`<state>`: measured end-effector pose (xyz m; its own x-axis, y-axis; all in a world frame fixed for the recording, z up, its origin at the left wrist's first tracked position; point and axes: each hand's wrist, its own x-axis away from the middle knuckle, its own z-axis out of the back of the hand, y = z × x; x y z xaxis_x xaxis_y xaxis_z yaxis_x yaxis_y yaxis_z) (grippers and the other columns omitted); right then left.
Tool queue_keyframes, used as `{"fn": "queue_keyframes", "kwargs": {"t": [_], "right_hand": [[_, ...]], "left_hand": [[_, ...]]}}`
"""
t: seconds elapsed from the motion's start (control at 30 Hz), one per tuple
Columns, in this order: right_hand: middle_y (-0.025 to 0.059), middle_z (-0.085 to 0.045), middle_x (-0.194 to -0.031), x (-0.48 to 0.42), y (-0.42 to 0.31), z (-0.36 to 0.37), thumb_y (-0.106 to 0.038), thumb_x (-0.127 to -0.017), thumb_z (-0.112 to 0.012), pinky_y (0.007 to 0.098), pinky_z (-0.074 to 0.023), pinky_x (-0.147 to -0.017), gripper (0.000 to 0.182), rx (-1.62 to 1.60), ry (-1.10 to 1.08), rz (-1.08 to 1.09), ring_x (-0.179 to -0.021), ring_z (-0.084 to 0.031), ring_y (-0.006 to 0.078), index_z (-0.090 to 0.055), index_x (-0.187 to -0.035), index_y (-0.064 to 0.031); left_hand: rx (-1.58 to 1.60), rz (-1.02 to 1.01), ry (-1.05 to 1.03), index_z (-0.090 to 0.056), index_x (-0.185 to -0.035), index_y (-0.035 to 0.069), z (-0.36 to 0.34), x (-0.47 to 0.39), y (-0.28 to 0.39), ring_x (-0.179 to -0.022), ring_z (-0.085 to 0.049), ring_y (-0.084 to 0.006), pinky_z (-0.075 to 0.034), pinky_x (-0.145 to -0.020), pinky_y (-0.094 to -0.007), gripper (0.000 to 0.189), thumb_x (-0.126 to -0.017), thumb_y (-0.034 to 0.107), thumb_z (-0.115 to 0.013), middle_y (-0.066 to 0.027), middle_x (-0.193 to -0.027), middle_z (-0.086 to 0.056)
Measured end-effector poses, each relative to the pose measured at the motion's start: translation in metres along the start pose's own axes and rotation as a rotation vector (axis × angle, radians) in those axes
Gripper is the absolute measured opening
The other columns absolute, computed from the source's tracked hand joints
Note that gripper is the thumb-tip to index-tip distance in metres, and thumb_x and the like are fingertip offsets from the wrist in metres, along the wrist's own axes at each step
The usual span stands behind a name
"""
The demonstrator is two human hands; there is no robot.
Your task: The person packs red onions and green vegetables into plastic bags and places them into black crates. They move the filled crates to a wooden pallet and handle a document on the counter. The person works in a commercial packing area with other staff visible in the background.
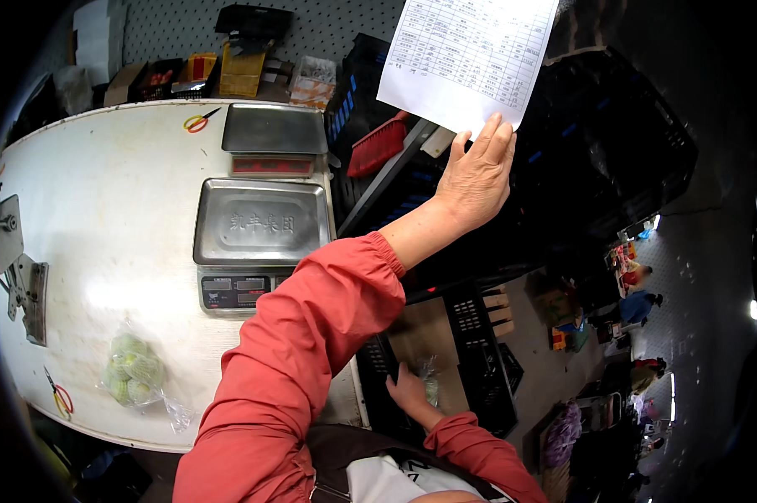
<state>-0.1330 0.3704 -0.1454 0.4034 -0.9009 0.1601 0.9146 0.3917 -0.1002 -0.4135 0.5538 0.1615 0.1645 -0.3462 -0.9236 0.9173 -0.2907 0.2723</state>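
My left hand (479,170) is raised at the upper middle, its fingertips over the lower edge of a printed paper form (466,69) with handwriting; the thumb is hidden. Lower down, my right hand (408,388) is at the side of a black plastic crate (476,327) lined with cardboard, beside a clear plastic bag (429,377); its grip is unclear. On the white table (121,239) lies a clear bag of green round fruit in foam nets (130,371). A weighing scale with a steel pan (262,223) stands to the left of my raised forearm.
Another scale (275,129) stands behind the first. Two pairs of scissors (199,121), (61,399) lie on the table near a metal clamp-like device (29,276). A red brush (378,146) rests among dark crates. Boxes (243,69) line the back; people are far right.
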Motion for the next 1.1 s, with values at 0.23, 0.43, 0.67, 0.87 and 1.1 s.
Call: {"fn": "queue_keyframes", "kwargs": {"t": [0.23,0.43,0.67,0.87,1.1], "right_hand": [[0.0228,-0.064,-0.072,0.0,-0.001,0.0007,-0.032,-0.086,-0.058,0.0529,-0.0513,-0.058,0.037,0.017,0.052,0.029,-0.066,-0.064,0.0421,-0.049,-0.102,-0.0005],[0.0238,-0.064,-0.073,-0.0002,-0.0007,0.0006,-0.032,-0.086,-0.058,0.0523,-0.0516,-0.059,0.038,0.012,0.043,0.027,-0.067,-0.064,0.0424,-0.049,-0.104,0.0008],[0.0242,-0.064,-0.073,-0.0006,0.0016,-0.0012,-0.031,-0.086,-0.059,0.051,-0.0522,-0.059,0.044,0.007,0.047,0.046,-0.067,-0.064,0.0419,-0.051,-0.111,0.0045],[0.0239,-0.064,-0.073,0.0,-0.003,0.0047,-0.031,-0.086,-0.059,0.0507,-0.0522,-0.059,0.045,0.006,0.042,0.044,-0.067,-0.064,0.0415,-0.051,-0.112,0.0047],[0.0243,-0.064,-0.076,0.0002,-0.0019,0.0029,-0.031,-0.086,-0.059,0.0505,-0.0522,-0.06,0.042,0.008,0.052,0.043,-0.069,-0.064,0.0415,-0.051,-0.108,0.0036]], "left_hand": [[-0.004,0.003,-0.009,-0.048,-0.131,-0.006,0.0024,-0.001,-0.0013,-0.138,-0.028,-0.024,-0.026,-0.103,-0.0421,0.059,-0.08,0.019,-0.064,-0.0126,-0.135,-0.033],[-0.004,0.001,-0.009,-0.047,-0.132,-0.006,0.0027,-0.001,-0.0017,-0.138,-0.028,-0.0247,-0.026,-0.103,-0.0423,0.06,-0.08,0.018,-0.064,-0.0132,-0.135,-0.033],[-0.001,0.006,-0.001,-0.048,-0.131,-0.006,-0.0001,-0.0016,-0.0029,-0.138,-0.028,-0.0249,-0.027,-0.103,-0.0424,0.059,-0.08,0.018,-0.064,-0.0134,-0.135,-0.033],[0.002,0.008,0.001,-0.048,-0.131,-0.006,0.0008,-0.0017,-0.0025,-0.138,-0.028,-0.0247,-0.026,-0.103,-0.0423,0.058,-0.08,0.018,-0.064,-0.0134,-0.135,-0.033],[0.01,0.009,0.007,-0.048,-0.131,-0.006,0.0015,-0.0015,-0.0031,-0.138,-0.028,-0.0248,-0.025,-0.103,-0.0421,0.058,-0.08,0.017,-0.064,-0.0133,-0.135,-0.033]]}}
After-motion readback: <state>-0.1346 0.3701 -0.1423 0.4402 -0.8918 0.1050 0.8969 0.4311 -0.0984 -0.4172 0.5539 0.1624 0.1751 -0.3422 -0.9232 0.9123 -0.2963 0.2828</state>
